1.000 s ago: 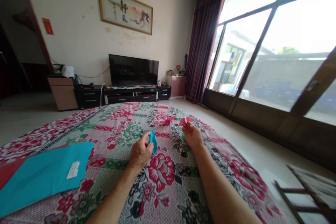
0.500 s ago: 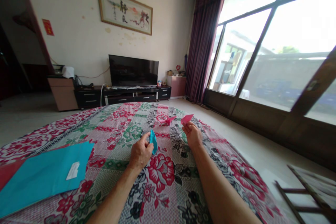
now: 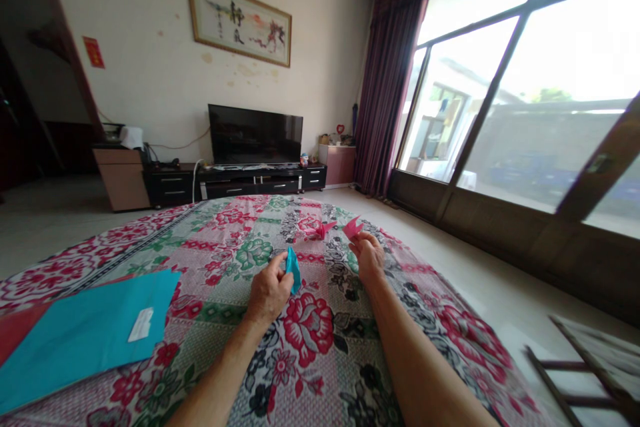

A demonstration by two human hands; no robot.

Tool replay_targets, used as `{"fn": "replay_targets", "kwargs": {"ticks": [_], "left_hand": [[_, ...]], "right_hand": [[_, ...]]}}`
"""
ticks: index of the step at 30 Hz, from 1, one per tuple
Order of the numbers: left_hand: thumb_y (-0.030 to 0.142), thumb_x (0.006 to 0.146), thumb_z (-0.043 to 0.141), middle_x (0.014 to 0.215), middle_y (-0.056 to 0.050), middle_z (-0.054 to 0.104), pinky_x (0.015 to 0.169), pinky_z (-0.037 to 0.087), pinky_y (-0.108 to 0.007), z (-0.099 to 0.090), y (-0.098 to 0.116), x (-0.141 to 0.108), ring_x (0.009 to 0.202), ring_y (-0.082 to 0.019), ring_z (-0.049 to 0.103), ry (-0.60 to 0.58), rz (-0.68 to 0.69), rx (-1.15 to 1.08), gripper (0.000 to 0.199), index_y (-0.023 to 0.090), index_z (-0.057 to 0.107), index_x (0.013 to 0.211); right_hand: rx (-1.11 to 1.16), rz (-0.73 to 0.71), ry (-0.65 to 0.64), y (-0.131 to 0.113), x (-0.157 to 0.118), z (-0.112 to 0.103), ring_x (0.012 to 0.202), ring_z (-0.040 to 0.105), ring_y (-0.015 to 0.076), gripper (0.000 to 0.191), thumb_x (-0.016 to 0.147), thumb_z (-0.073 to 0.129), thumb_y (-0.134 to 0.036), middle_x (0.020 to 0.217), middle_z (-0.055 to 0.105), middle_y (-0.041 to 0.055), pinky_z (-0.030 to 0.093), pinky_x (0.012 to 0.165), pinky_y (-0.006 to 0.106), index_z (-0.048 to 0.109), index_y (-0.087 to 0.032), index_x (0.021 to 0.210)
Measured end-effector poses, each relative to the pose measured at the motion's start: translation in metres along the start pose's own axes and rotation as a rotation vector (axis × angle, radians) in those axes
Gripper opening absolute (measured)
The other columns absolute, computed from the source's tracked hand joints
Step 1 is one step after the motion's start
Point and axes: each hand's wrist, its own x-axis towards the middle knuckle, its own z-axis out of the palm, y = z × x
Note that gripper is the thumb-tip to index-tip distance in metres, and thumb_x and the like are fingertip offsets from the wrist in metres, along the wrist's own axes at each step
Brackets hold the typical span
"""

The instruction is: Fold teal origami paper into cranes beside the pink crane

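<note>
Between the thumb and fingers of my left hand [image 3: 271,288] is a small blue folded paper [image 3: 293,270], held upright over the tablecloth. My right hand [image 3: 369,257] pinches a pink folded paper [image 3: 353,228] whose pointed tips stick up and out beyond the fingertips. Just left of it, a second pink folded paper [image 3: 323,231] rests on the cloth, touched by neither hand. Far to the left lie large blue sheets [image 3: 95,330] with a small white label [image 3: 141,325] on top. My fingers hide parts of both held papers.
A flowered tablecloth [image 3: 215,347] covers the round table. Red sheets [image 3: 17,330] show under the blue ones. A wooden-framed seat [image 3: 590,360] stands beyond the table at lower right. Farther off are a television [image 3: 255,135] on a low cabinet and large windows at right.
The pink paper in my right hand has turned, and separate points now show where it looked like one flat shape. My left hand and the blue paper have barely moved.
</note>
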Motion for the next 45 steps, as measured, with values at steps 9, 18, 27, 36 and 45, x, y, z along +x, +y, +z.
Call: {"fn": "replay_targets", "kwargs": {"ticks": [9, 18, 27, 36, 45], "left_hand": [[0.020, 0.070, 0.052, 0.047, 0.006, 0.048, 0.054, 0.035, -0.020, -0.001, 0.001, 0.001, 0.048, -0.010, 0.046, 0.036, -0.035, -0.134, 0.043, 0.012, 0.059, 0.112], [0.025, 0.066, 0.059, 0.049, 0.006, 0.055, 0.036, 0.032, -0.017, -0.010, 0.005, 0.003, 0.039, -0.009, 0.048, 0.027, -0.274, -0.584, 0.052, 0.015, 0.056, 0.116], [0.022, 0.066, 0.060, 0.052, 0.004, 0.059, 0.033, 0.031, -0.015, -0.013, 0.009, 0.002, 0.040, -0.009, 0.051, 0.038, -0.341, -0.652, 0.053, 0.014, 0.054, 0.118], [0.022, 0.066, 0.061, 0.052, 0.004, 0.059, 0.034, 0.032, -0.014, -0.016, 0.010, 0.002, 0.041, -0.009, 0.052, 0.029, -0.350, -0.693, 0.051, 0.015, 0.055, 0.116], [0.022, 0.068, 0.064, 0.053, 0.002, 0.060, 0.033, 0.035, -0.013, -0.029, 0.008, 0.005, 0.041, -0.008, 0.054, -0.008, -0.446, -0.999, 0.046, 0.013, 0.055, 0.112]], "right_hand": [[-0.049, -0.020, -0.028, 0.007, 0.003, -0.003, 0.067, 0.063, 0.0124, 0.023, 0.053, 0.054, -0.020, 0.067, 0.064, -0.0040, 0.050, 0.062, 0.023, 0.060, -0.019, 0.075], [-0.081, -0.078, -0.094, 0.004, -0.003, 0.001, 0.063, 0.060, 0.0105, 0.033, 0.052, 0.072, -0.027, 0.075, 0.067, -0.0014, 0.048, 0.061, 0.022, 0.067, -0.018, 0.083], [-0.159, -0.118, -0.094, 0.007, 0.000, 0.001, 0.066, 0.063, 0.0147, 0.037, 0.055, 0.069, -0.039, 0.074, 0.068, 0.0032, 0.051, 0.062, 0.027, 0.066, -0.016, 0.083], [-0.633, -0.356, -0.082, 0.010, 0.005, -0.005, 0.072, 0.059, 0.0171, 0.029, 0.065, 0.055, -0.034, 0.079, 0.066, 0.0030, 0.046, 0.072, 0.030, 0.065, -0.017, 0.087], [-1.152, -0.510, -0.276, 0.014, -0.005, 0.004, 0.096, 0.056, 0.0227, 0.036, 0.067, 0.046, -0.010, 0.107, 0.062, 0.0107, 0.038, 0.090, 0.033, 0.065, -0.017, 0.097]]}}
